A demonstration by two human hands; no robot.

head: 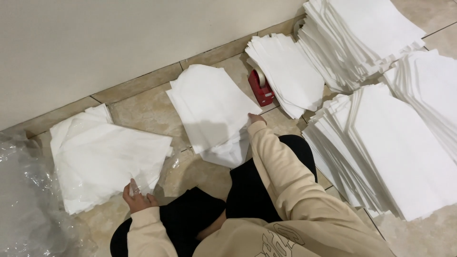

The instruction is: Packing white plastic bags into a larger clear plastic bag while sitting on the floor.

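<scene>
Crouching on the tiled floor [152, 112], the person is stretching the right hand [255, 118], fingers hidden so its grip cannot be told, onto the middle white stack [209, 104], while the left hand [135, 196] is pinching the plastic-wrapped stack [102, 157].

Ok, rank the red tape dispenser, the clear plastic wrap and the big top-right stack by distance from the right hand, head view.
From the right hand:
1. Tape dispenser, just above it by the wall.
2. Top-right stack, further up and right.
3. Plastic wrap, far left edge.
</scene>
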